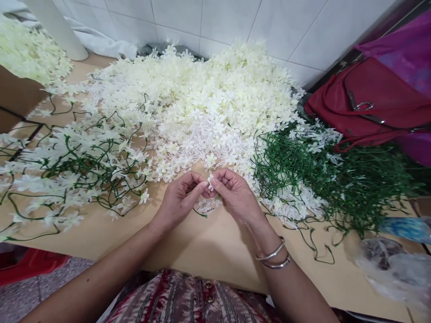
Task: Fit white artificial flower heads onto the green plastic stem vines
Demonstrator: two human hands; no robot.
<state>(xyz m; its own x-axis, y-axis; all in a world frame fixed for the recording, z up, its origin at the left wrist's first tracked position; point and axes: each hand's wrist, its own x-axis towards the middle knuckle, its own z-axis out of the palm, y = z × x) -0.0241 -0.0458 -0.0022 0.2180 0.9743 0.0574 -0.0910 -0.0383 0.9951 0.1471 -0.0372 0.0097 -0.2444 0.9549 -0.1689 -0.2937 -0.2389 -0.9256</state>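
White flower (210, 181) pinched between both grips, fingertips touching

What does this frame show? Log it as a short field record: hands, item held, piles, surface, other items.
left hand: pinching a small white flower
right hand: pinching the same flower, fingertips meeting the left's
below hands: flowered green sprig
centre: big heap of loose white blossoms
left: flowered green vines
right: bare green stems
surface: tan tabletop
far right: red bag
right wrist: two metal bangles

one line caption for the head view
Both hands pinch a small white artificial flower before a heaped pile of blossoms.
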